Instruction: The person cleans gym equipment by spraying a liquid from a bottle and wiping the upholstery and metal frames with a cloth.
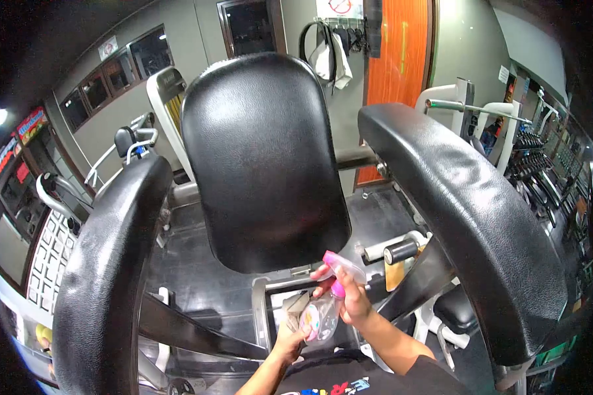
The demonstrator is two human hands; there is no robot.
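Head view, clear plastic spray bottle with a pink nozzle, right hand curled around its neck, left hand pinching folded beige cloth and rounded bottle, below smooth black pad.

We wear a dark, charcoal-to-black shirt of plain-looking cloth, with a colourful print across the part that shows at the lower edge of our view. The print has blocky lettering in light blue and red, with touches of blue, yellow and white beside it, but too much is cut off to read. Our left hand and right hand are bare, and so are both forearms.
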